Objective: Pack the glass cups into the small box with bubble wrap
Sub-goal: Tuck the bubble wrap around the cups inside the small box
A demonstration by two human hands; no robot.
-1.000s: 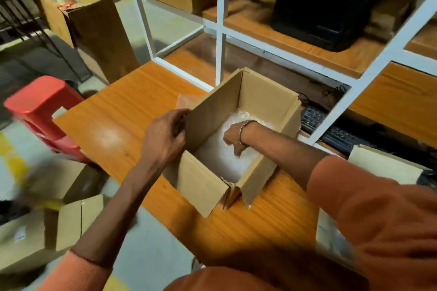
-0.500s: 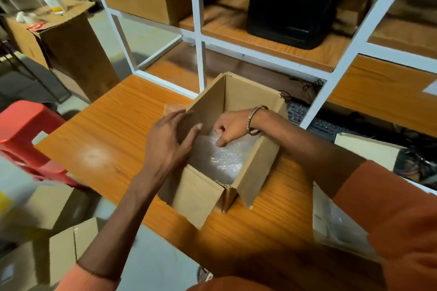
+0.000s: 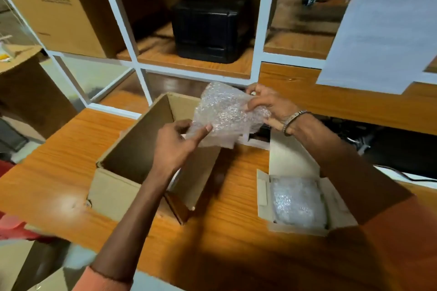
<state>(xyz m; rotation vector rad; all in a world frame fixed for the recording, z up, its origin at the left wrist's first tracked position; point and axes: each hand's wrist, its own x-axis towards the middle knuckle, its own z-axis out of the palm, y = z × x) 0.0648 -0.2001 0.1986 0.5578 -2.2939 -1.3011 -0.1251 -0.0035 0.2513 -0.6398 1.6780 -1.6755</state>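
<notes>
A sheet of clear bubble wrap (image 3: 224, 111) hangs in the air above the far right corner of an open brown cardboard box (image 3: 132, 149). My left hand (image 3: 176, 143) pinches its lower left edge. My right hand (image 3: 269, 104) grips its upper right side. A smaller, pale open box (image 3: 263, 196) lies on the table at the right, lined with more bubble wrap (image 3: 298, 201). My right forearm crosses over its far side. No glass cup shows in this view.
The wooden table (image 3: 236, 227) backs onto a white-framed shelf unit (image 3: 257, 30) holding a black case (image 3: 210, 28) and a large carton (image 3: 54, 7). A red stool (image 3: 9, 224) and another cardboard box stand at the lower left, off the table's edge.
Both hands have come up out of the brown box, lifting the bubble wrap clear of it. The view has swung right, bringing the small pale box into sight.
</notes>
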